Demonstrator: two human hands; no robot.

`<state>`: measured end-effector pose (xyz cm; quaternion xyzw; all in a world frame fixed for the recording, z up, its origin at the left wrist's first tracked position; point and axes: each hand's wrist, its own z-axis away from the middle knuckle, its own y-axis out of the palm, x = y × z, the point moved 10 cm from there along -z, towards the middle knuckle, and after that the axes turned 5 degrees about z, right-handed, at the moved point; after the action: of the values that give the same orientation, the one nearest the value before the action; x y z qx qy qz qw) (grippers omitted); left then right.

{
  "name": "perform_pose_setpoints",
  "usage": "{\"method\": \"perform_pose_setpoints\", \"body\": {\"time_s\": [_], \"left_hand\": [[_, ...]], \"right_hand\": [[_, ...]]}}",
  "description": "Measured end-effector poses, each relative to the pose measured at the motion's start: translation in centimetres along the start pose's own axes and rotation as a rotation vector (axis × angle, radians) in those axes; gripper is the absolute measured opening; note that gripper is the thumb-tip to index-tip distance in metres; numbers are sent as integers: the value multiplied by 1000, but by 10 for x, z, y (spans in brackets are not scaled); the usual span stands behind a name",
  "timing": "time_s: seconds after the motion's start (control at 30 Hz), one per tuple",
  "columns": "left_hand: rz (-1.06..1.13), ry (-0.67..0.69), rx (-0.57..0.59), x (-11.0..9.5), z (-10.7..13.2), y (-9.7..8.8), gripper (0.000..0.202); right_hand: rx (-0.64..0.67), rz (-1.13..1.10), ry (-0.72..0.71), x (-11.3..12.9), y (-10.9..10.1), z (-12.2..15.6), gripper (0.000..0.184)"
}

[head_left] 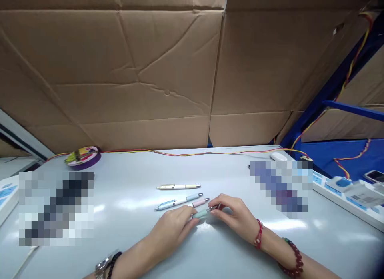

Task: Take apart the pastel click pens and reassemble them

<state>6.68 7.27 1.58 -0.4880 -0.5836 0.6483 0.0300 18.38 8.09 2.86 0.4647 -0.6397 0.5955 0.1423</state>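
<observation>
Here both hands (pixel 207 217) pinch a green pen (pixel 201 214), its barrel mostly hidden.

Both hands low on the grey table (pixel 126 231), meeting over a green pen (pixel 200 214): left hand (pixel 172 227) pinching its barrel, right hand (pixel 232 213) at its tip. Just beyond the green pen lie a pink pen (pixel 200 202), a blue pen (pixel 178 201), then a cream pen (pixel 178 186) farthest back.

A factory-style packing bench: flattened cardboard sheets (pixel 168 71) wall the upper frame, a blue metal rack (pixel 336 91) and loose wiring (pixel 210 153) at right.
</observation>
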Motion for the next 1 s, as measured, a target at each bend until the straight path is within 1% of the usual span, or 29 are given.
{"method": "perform_pose_setpoints", "body": {"time_s": [0.13,0.2,0.27,0.33,0.4,0.5,0.53,0.67,0.8,0.9,1.0], "left_hand": [[9,-3,-8,1,1,0,24],[5,1,-8,1,2,0,20],[-1,34,-26,-3,2,-2,18],[-18,80,-52,-10,1,-5,25],[-54,114,-62,-17,0,-6,29],[-127,131,-48,-22,-2,-2,21],[-151,135,-45,-22,-3,0,19],[-200,128,-54,-20,-5,3,22],[-201,137,-36,-20,-5,4,20],[-147,134,-7,-20,-2,5,16],[-44,133,-29,-19,-1,4,26]], "right_hand": [[3,-113,19,-2,1,0,9],[3,-133,29,-4,2,1,7],[-5,-140,34,-5,2,1,7],[-13,-147,33,-4,2,1,7],[-23,-160,18,-1,2,2,8],[-48,-173,-9,6,3,4,10],[-65,-166,-21,8,2,5,11],[-133,-138,-107,19,-4,7,11],[-109,-123,-151,25,-1,7,10],[-91,-78,-156,24,3,6,11],[-42,-3,-118,16,9,5,10]]}}
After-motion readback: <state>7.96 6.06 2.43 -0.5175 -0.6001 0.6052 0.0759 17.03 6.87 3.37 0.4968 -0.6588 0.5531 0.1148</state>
